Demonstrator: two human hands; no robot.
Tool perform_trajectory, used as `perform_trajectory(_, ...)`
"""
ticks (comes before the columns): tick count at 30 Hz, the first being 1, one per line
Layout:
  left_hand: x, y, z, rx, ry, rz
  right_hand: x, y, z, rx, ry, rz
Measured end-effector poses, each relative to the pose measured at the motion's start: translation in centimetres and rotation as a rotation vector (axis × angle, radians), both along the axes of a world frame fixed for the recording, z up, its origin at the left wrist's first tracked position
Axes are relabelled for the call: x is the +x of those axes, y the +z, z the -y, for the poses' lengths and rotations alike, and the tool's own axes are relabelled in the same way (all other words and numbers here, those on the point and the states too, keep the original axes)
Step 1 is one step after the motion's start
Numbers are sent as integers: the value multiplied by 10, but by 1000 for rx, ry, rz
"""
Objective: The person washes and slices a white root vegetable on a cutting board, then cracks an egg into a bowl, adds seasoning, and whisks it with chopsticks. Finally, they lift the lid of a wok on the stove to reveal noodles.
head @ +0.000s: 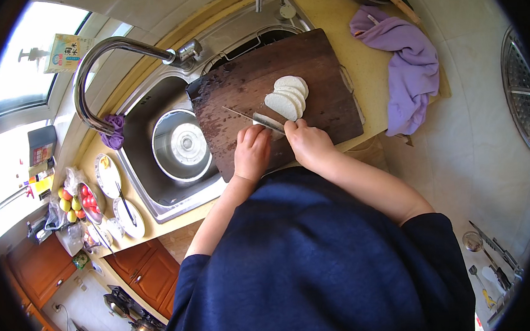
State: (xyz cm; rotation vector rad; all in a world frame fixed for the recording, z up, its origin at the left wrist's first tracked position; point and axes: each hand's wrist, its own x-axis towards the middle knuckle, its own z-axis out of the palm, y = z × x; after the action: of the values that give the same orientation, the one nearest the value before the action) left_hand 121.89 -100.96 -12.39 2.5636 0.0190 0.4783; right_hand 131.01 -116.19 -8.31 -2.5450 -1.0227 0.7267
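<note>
A dark wooden cutting board (227, 136) lies slantwise over the sink edge and counter. On it, my right hand (309, 144) grips a knife (268, 121), its blade pointing up and to the left. My left hand (252, 151) is beside the blade, fingers curled onto a pale white piece (277, 134) that is mostly hidden by the blade and fingers. Beyond the knife, several white oval slices (283, 105) overlap in a fanned stack. What they are cut from cannot be told for certain.
Left of the board, a metal pot (182, 145) sits in the steel sink (140, 168) under a curved faucet (98, 48). A purple cloth (404, 57) hangs over the counter's right edge. Plates (129, 217) with chopsticks and a bowl of red fruit (90, 202) stand at the left.
</note>
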Motion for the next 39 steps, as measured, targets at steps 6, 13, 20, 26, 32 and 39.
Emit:
perform_trajectory(6, -4, 5, 3, -7, -15, -24, -5, 3, 21, -16, -18, -41)
perform_trajectory(13, -10, 18, 0, -5, -21, -68, 9, 9, 24, 17, -64, -10)
perform_trajectory(20, -15, 24, -1, 9, -24, -31, 13, 20, 35, 109, -112, -37)
perform_trajectory(26, -23, 15, -8, -31, 29, -46, 3, 38, 46, 127, -157, -81)
perform_trajectory(32, -16, 16, -6, -32, 5, -36, -15, 49, 49, 156, -45, -52)
perform_trajectory(39, -14, 12, -7, 37, -21, -54, -19, 38, 51, 177, -5, 25)
